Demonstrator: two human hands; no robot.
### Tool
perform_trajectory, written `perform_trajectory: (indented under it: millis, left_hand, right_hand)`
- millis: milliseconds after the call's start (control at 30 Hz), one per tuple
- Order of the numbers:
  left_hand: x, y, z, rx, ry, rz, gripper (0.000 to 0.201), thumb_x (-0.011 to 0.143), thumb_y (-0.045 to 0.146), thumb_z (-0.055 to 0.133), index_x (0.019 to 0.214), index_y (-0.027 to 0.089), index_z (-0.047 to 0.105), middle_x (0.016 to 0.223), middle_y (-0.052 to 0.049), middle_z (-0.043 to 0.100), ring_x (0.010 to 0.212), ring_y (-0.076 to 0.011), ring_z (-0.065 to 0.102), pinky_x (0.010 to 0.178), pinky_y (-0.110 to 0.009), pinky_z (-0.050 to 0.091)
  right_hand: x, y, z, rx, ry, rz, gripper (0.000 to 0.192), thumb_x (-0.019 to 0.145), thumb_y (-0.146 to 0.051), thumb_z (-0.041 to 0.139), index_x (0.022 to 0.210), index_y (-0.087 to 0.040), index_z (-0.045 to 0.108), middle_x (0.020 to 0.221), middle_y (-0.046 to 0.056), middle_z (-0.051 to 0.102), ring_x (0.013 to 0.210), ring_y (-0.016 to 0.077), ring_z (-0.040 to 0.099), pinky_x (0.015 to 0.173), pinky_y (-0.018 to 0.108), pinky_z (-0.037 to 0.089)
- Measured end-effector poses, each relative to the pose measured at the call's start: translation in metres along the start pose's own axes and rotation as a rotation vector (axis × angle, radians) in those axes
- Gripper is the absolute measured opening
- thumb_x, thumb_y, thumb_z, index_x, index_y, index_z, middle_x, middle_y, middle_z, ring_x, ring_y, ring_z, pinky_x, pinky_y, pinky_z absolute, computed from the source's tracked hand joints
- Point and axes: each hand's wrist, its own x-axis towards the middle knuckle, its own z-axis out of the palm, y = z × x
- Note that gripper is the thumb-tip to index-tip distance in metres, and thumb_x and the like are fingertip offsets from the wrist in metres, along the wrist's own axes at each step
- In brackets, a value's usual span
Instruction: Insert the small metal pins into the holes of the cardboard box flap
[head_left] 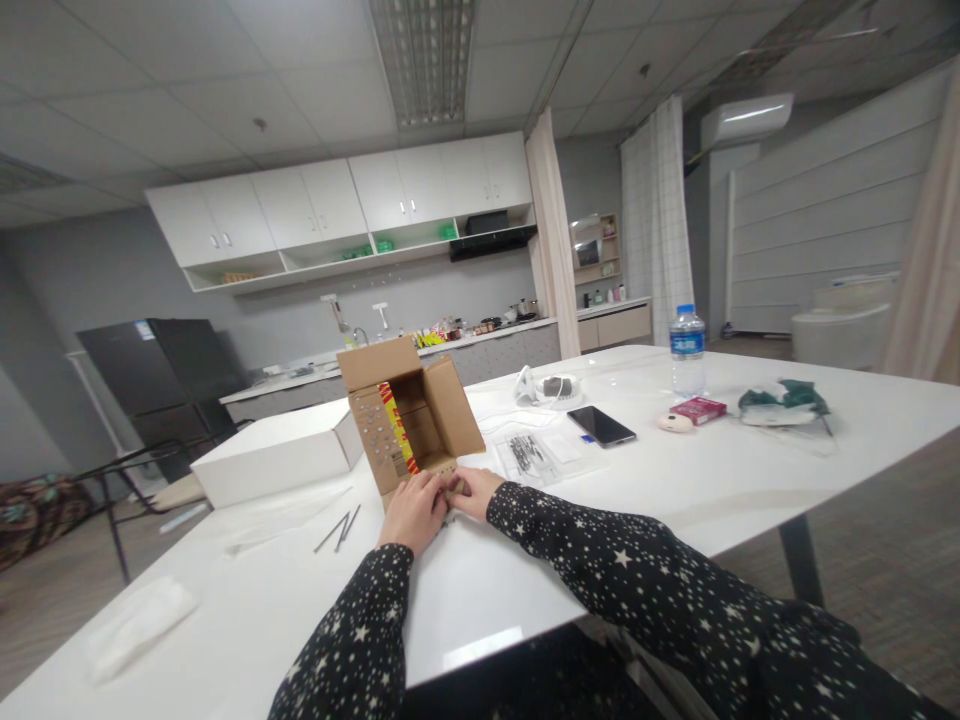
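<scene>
Cardboard box (454, 405), flaps open

On white worktop (510, 590), mouth facing near side. Left hand (417, 508) and right hand (474, 492) side by side at its near lower edge; partly hidden, cannot tell whether either grip is clamped. Phone (601, 426) lies to the right.

Brown box (424, 415), loud red-and-yellow tape (397, 428)
White table (495, 590) under the box, black sleeves (622, 560) with white stars in front, blue-capped bottle (687, 350) and kinda magenta packet (698, 409) off to its right.

L hand (414, 512) + R hand (475, 492) at nr edge of open cardbd box (429, 420), wht tbl (510, 575).
</scene>
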Motion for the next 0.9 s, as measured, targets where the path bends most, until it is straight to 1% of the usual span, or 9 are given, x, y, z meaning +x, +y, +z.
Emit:
perform_trajectory:
  millis: [167, 367, 533, 700, 900]
  left_hand:
    - [0.0, 0.004, -0.006, -0.01, -0.027, -0.005, 0.016, 0.078, 0.019, 0.044, 0.085, 0.021, 0.058, 0.091, -0.004, 0.059, 0.092, -0.0181, 0.055, 0.077, -0.031, 0.038]
    - [-0.001, 0.011, -0.015, -0.009, -0.06, -0.032, 0.01, 0.075, 0.019, 0.045, 0.076, 0.02, 0.055, 0.087, -0.004, 0.059, 0.088, -0.0183, 0.055, 0.076, -0.031, 0.037]
    - [-0.002, 0.012, -0.017, -0.009, -0.055, -0.035, 0.009, 0.074, 0.021, 0.045, 0.075, 0.02, 0.054, 0.087, -0.005, 0.06, 0.088, -0.0188, 0.054, 0.076, -0.032, 0.037]
    - [-0.003, 0.013, -0.017, -0.008, -0.047, -0.034, 0.009, 0.074, 0.021, 0.045, 0.075, 0.02, 0.054, 0.086, -0.005, 0.06, 0.087, -0.0188, 0.054, 0.076, -0.032, 0.037]
    - [-0.003, 0.01, -0.013, 0.007, -0.038, -0.022, 0.01, 0.075, 0.022, 0.045, 0.077, 0.021, 0.055, 0.088, -0.005, 0.062, 0.091, -0.0199, 0.054, 0.076, -0.032, 0.036]
  right_hand:
    - [-0.001, -0.001, -0.001, 0.011, -0.005, 0.005, 0.029, 0.075, -0.036, 0.055, 0.097, -0.02, 0.062, 0.074, 0.0, 0.064, 0.064, 0.0132, 0.057, 0.056, 0.022, 0.038]
    - [0.0, 0.001, 0.0, 0.014, -0.003, 0.004, 0.033, 0.076, -0.045, 0.055, 0.096, -0.02, 0.062, 0.076, 0.001, 0.066, 0.068, 0.0142, 0.059, 0.058, 0.023, 0.04]
    - [0.0, 0.002, 0.001, 0.025, 0.011, -0.016, 0.032, 0.075, -0.044, 0.055, 0.095, -0.02, 0.061, 0.078, 0.001, 0.066, 0.071, 0.0144, 0.06, 0.062, 0.024, 0.042]
    - [0.0, 0.002, 0.002, 0.031, 0.013, -0.021, 0.031, 0.075, -0.043, 0.054, 0.095, -0.02, 0.061, 0.076, 0.001, 0.066, 0.069, 0.0141, 0.059, 0.061, 0.024, 0.042]
    - [0.001, 0.001, 0.002, -0.004, 0.022, 0.002, 0.031, 0.075, -0.044, 0.054, 0.095, -0.021, 0.062, 0.077, 0.001, 0.066, 0.07, 0.015, 0.06, 0.061, 0.024, 0.042]
